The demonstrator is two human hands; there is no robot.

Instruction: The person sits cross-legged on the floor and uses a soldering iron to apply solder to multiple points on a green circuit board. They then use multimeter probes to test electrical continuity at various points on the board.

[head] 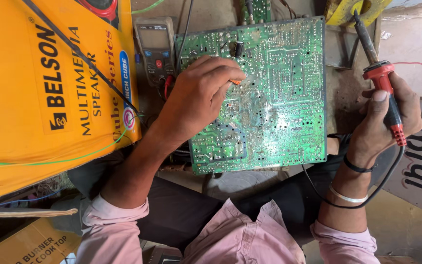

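Resting on the big green printed circuit board [269, 98], solder side up, the left hand [199, 100] has its fingers curled and pinches a small orange part [235, 82] against the board near centre. Over at 3 o'clock, clear of the board's edge, the right hand [387, 122] is clenched round a red-and-black soldering iron [379, 73], tip pointing to 12. A grey digital multimeter [155, 49] sits at 11, beside a yellow cardboard box [40, 93] at 9.

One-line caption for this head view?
Left hand rests on a green circuit board; right hand holds a red-handled soldering iron beside it.
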